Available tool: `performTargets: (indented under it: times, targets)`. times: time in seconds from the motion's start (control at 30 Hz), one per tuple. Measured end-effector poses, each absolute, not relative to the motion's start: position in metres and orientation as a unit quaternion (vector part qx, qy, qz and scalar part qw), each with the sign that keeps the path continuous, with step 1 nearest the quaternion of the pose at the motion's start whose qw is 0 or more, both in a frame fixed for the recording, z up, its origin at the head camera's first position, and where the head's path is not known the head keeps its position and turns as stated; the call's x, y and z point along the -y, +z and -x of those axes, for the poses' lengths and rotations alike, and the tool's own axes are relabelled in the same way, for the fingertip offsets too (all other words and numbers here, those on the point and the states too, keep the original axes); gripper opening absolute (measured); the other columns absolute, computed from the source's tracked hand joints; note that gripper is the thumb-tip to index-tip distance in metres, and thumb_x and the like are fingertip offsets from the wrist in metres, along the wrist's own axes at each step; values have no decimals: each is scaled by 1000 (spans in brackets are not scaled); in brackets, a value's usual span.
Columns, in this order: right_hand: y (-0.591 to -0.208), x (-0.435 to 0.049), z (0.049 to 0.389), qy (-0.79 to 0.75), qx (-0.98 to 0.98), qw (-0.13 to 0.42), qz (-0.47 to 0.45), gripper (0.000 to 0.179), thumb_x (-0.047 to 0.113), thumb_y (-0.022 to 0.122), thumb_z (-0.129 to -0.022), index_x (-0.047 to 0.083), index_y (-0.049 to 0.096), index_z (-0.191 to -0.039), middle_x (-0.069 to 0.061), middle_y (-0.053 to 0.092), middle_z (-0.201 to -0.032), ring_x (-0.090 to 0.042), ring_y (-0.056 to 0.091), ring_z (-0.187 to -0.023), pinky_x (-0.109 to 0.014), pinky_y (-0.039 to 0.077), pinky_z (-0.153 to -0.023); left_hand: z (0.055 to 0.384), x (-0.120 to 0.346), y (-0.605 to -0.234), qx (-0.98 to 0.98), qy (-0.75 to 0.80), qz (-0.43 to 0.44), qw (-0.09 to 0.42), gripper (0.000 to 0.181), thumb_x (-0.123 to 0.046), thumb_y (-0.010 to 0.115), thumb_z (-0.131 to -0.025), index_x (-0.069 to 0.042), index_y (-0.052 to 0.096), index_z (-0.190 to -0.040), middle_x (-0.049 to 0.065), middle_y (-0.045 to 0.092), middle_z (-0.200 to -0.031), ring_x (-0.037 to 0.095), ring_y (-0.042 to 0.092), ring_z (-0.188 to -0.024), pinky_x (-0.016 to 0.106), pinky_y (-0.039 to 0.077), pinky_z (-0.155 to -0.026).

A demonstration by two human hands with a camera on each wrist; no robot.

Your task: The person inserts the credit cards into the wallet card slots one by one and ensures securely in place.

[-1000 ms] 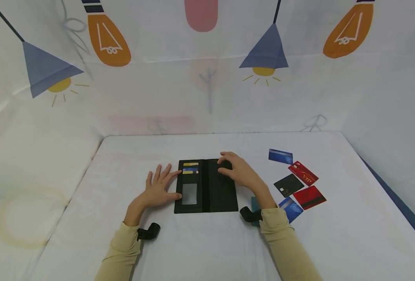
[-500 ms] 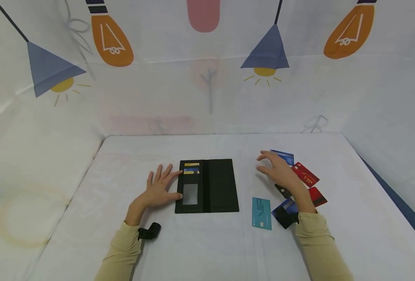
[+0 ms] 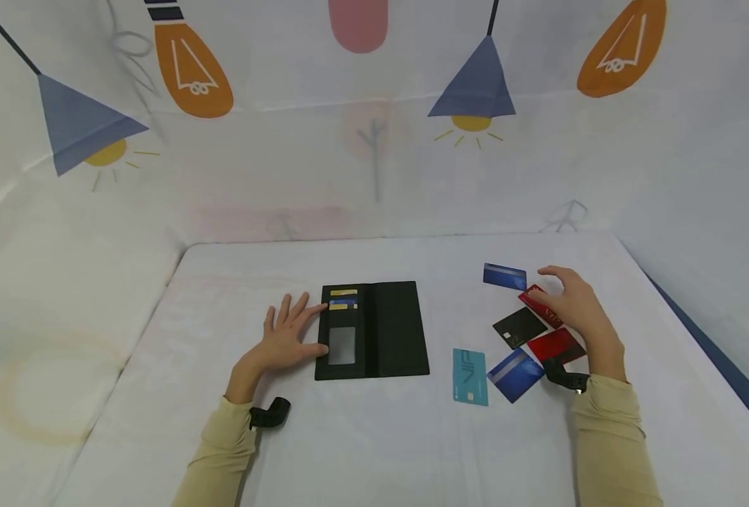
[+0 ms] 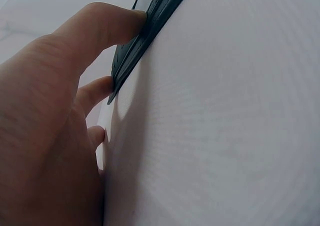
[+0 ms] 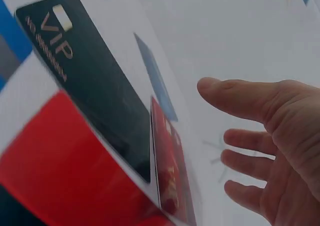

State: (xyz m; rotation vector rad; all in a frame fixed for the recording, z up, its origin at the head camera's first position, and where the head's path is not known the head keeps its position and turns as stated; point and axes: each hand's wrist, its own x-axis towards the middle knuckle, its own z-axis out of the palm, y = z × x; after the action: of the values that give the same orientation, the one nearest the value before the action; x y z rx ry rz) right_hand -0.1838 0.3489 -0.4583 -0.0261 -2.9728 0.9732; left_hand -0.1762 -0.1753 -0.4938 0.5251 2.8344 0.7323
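A black bifold wallet (image 3: 402, 331) lies open on the table, with yellow and blue card edges (image 3: 343, 303) in its left slots. My left hand (image 3: 282, 345) is spread, its thumb and forefinger touching the wallet's left edge, as the left wrist view also shows on the wallet (image 4: 142, 38). My right hand (image 3: 577, 303) hovers over a red VIP card (image 3: 553, 321), partly covering it, with nothing between thumb and fingers. In the right wrist view the thumb stands apart from the fingers, beside the red VIP card (image 5: 170, 171) and a black VIP card (image 5: 95, 81).
Around the right hand lie a blue card (image 3: 504, 276) at the back, a second red card (image 3: 555, 346) and a blue striped card (image 3: 515, 375). Nearer the wallet is a teal VIP card (image 3: 470, 377). White cloth walls (image 3: 374, 176) with printed lamps enclose the white table.
My right hand has left the wallet's right half and swung rightward to the red VIP card, uncovering the teal card on the way. The left hand stays at the wallet's edge.
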Motion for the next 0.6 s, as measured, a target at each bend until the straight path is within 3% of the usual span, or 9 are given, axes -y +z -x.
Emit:
performTargets:
  times: [0.33, 0.6]
  targets:
    - [-472, -363, 179, 281, 956, -59, 51, 85, 46, 62, -94, -7, 26, -150, -40, 24, -148, -55, 27, -129, -68, 42, -97, 179, 174, -497, -949, 243, -183, 87, 83, -50, 67, -86, -19, 33, -154, 18, 6, -166, 44, -13, -149, 65, -14, -113]
    - [-474, -360, 181, 264, 962, -53, 47, 73, 36, 63, -94, -14, 36, -140, -41, 28, -141, -54, 36, -121, -63, 49, -92, 181, 172, -498, -946, 251, -187, 82, 82, -49, 68, -85, -19, 35, -154, 18, 6, -166, 44, -13, -149, 64, -14, -113]
